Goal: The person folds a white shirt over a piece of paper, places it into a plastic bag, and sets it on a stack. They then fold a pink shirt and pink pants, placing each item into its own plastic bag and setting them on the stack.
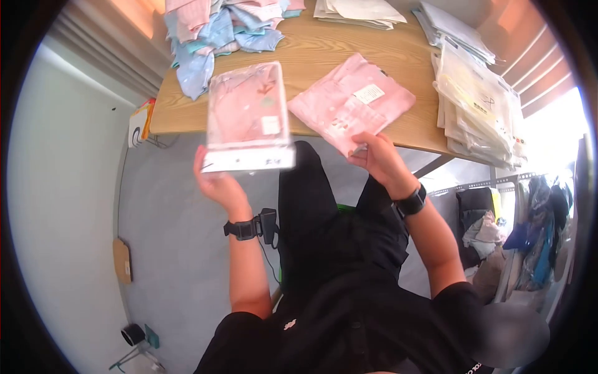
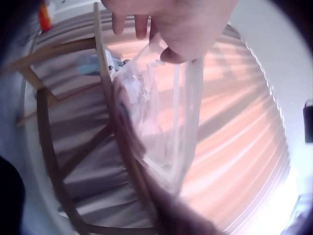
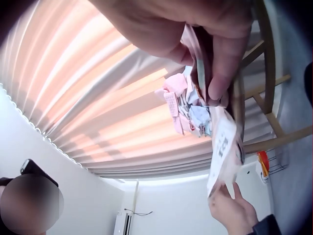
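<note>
In the head view my left hand [image 1: 221,187] grips the lower end of a clear bag [image 1: 249,149] with a folded pink garment [image 1: 240,106] inside, held up off the table's front edge. My right hand [image 1: 383,163] pinches the near corner of a second folded pink garment [image 1: 355,100], which has a white label and lies partly on the table. The left wrist view shows the left hand [image 2: 181,19] with the clear bag [image 2: 188,103]. In the right wrist view the right hand [image 3: 195,34] pinches pink fabric [image 3: 198,58] between thumb and fingers.
A pile of pink and blue garments [image 1: 230,25] is at the back left of the wooden table [image 1: 305,56]. White packets [image 1: 361,11] lie at the back. Stacked clear bags [image 1: 479,106] overhang the right edge. Clothes hang on a rack [image 1: 539,230] at the right.
</note>
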A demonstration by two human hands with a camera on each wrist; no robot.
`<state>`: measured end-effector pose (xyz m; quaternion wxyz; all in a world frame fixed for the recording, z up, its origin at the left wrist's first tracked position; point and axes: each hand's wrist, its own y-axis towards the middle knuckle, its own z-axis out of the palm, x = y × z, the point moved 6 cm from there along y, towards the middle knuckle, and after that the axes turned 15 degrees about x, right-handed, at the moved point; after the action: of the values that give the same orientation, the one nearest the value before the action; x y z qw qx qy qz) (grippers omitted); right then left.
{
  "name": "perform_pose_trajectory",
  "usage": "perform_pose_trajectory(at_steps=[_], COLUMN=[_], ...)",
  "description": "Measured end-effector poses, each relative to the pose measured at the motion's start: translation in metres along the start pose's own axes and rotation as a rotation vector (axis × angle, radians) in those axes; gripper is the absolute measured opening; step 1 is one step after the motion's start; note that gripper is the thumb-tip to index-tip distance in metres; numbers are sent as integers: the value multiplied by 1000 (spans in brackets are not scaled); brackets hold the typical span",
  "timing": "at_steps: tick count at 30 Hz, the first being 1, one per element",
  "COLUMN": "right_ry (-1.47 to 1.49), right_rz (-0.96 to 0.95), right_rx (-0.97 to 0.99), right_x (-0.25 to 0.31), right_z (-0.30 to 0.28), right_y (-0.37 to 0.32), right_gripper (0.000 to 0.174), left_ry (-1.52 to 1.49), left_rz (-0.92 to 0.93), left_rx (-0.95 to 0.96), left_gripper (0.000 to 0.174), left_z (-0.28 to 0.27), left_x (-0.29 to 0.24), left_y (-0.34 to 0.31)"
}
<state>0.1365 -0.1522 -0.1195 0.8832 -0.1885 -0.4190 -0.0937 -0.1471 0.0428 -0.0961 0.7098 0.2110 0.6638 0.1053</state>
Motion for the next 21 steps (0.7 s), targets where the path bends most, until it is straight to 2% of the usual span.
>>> perform_pose_trajectory(at_steps=[1, 4, 5, 8, 11, 14, 17, 21], right_ry=[14, 33, 47, 30, 15, 12, 56, 99], right_rz=[2, 56, 86, 117, 106, 73, 32, 44], right_rx=[-3, 28, 37, 42, -6, -23, 9, 76], right_x=[-4, -6, -4, -2, -10, -9, -17, -28], right_z=[8, 16, 19, 14, 1, -1, 3, 9], right_y=[-15, -26, -26, -27, -26, -32, -39, -48], right_gripper=[22, 26, 27, 30, 31, 29, 28, 32], left_ry=[306, 338, 122, -109, 346, 1126, 1129, 1031], left_rz=[95, 121, 14, -289, 17, 441, 381, 569], left_rx=[177, 247, 191, 459, 470, 689, 952, 1047], left_gripper=[35, 45, 54, 58, 64, 66, 63, 59], left_z=[7, 15, 12, 5, 0, 28, 62, 91], left_x=[-17, -25, -10, 22, -4, -53, -75, -58], left_y=[-2, -9, -12, -11, -5, -15, -30, -35])
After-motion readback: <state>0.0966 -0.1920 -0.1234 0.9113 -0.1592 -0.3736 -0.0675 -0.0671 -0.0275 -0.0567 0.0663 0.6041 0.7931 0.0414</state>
